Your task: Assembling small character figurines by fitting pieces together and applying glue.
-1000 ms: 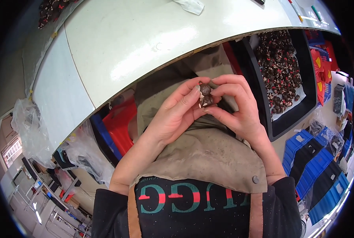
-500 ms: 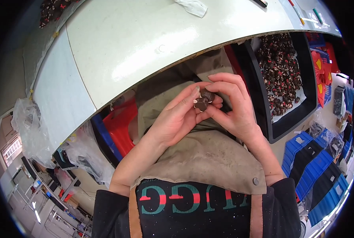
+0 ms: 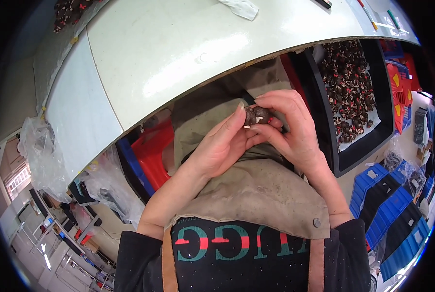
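Note:
Between my two hands, above my lap, is a small dark brown lumpy piece with pale and red bits on it. It looks like a little moulded figure, but its exact kind is unclear. My left hand holds its left end, thumb on top and fingers beneath. My right hand pinches its right side between thumb and fingers. Fingers hide part of the piece. To the right, a black tray holds many similar brown pieces on a white liner.
A pale worktable curves in front of me, with a white cloth or paper and pens at its far side. A red stool and clear plastic bags are at left. Blue crates stand at lower right.
The brown piece has been turned between my fingers, so its red and pale bits now show toward the right. Both hands stay close together around it.

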Available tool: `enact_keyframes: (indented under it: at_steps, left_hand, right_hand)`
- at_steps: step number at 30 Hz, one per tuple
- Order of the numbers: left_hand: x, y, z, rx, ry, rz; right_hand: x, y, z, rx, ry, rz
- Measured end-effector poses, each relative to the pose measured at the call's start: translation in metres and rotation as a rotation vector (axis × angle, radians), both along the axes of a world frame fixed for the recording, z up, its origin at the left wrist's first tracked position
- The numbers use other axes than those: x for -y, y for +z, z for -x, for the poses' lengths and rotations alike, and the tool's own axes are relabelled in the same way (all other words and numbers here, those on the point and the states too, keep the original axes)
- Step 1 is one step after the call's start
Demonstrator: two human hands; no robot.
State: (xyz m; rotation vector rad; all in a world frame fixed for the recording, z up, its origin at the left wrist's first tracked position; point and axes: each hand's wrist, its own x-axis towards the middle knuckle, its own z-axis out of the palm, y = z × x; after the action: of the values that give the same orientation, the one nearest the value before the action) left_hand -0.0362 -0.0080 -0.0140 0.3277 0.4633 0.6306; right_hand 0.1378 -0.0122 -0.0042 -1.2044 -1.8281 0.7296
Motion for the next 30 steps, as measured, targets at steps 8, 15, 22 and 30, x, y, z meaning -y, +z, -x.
enact_keyframes:
  at_steps: [8,15,22,30]
  left_hand:
    - [0.000,0.001,-0.003,0.022,0.040,0.009]
    - [0.000,-0.002,-0.001,0.022,0.058,0.014]
    - [-0.002,-0.001,0.001,-0.004,0.039,0.073]
    - [0.000,-0.001,0.002,-0.114,0.031,0.008]
  right_hand:
    - [-0.003,-0.002,0.002,-0.033,0.032,-0.021]
    - [-0.009,-0.008,0.005,-0.086,0.049,-0.044]
    - [-0.002,-0.012,0.004,-0.072,0.062,0.049]
    - [-0.005,-0.011,0.003,-0.007,0.064,-0.007]
